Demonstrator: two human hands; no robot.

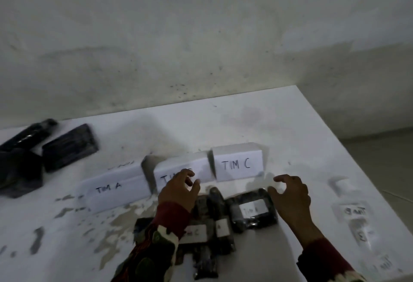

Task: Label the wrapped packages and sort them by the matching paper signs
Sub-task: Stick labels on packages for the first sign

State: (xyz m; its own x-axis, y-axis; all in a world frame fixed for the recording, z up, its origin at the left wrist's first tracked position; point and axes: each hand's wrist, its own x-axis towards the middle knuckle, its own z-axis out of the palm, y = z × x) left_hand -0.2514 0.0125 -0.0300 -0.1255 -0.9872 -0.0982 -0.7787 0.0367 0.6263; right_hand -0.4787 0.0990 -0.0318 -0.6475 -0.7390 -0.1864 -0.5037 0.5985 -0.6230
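White table with three folded paper signs in a row, TIM A sign left, middle sign partly hidden, TIM C sign right, black wrapped labelled packages clustered just near of them, left hand and right hand hovering loosely curled, holding nothing, unlabelled black packages far left.

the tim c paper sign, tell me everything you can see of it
The TIM C sign is a folded white paper sheet standing upright like a tent on the white table, rightmost in a row of three signs. "TIM C" is handwritten in dark marker on its front. It seems to abut the middle sign. Neither hand touches it.
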